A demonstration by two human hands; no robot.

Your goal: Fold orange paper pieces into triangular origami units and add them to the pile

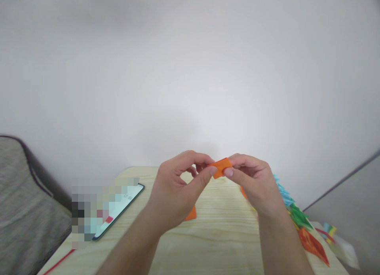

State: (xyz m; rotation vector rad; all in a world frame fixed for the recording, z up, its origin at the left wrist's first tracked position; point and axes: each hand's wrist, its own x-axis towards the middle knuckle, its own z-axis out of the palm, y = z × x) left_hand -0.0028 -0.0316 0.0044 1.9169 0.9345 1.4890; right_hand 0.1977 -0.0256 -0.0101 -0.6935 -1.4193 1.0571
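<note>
A small folded piece of orange paper (222, 167) is held up above the table between both hands. My left hand (182, 184) pinches its left end between thumb and fingers. At the right end, the thumb and fingers of my right hand (255, 180) are closed on the same paper. Another orange piece of paper (191, 214) lies on the table, partly hidden behind my left hand. More orange and yellow bits show behind my right wrist, mostly covered by it.
A phone (120, 209), partly blurred out, lies on the left of the wooden table (219, 243) near a red cord (59, 261). Along the right edge are light blue (283, 192), green (299, 216) and orange folded papers (313, 245). A plastic bag (346, 249) sits beyond that edge. Grey fabric (26, 203) stands at left.
</note>
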